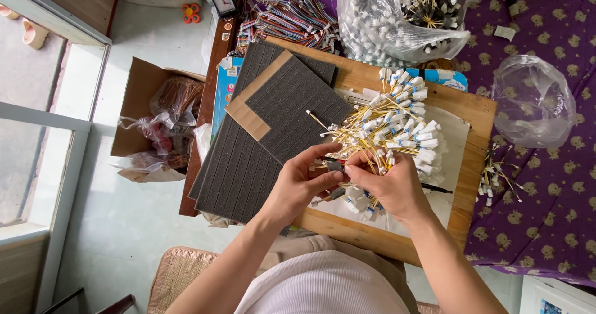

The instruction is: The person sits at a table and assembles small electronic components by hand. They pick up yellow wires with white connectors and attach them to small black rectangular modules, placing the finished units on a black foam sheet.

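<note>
Wooden board [472,112] across the lap, purple patterned cloth [552,215] underneath on the right, pale tiled floor off to the left. Left hand [304,180] and right hand [388,187] meeting right over the board's near middle, fingertips almost touching, both pinched shut on a small dark foam piece [334,165] with a thin yellow wire end tucked in between. Fanned out just past the knuckles, up and to the right: big bundle of yellow wires with white connectors [397,128], long axis running from the hands toward the far right corner, connector ends pointing away. Right hand clearly nearer to that bundle, practically resting against its stems; left hand nearer to the stack of grey foam sheets [273,115] lying diagonally on the board's left side, one with a brown cardboard backing showing. Further out: clear plastic bag of white connectors [385,22] at the top, empty crumpled bag [534,100] on the cloth, few loose wires [493,180] off the board's right edge, cardboard box [155,115] down on the floor.
</note>
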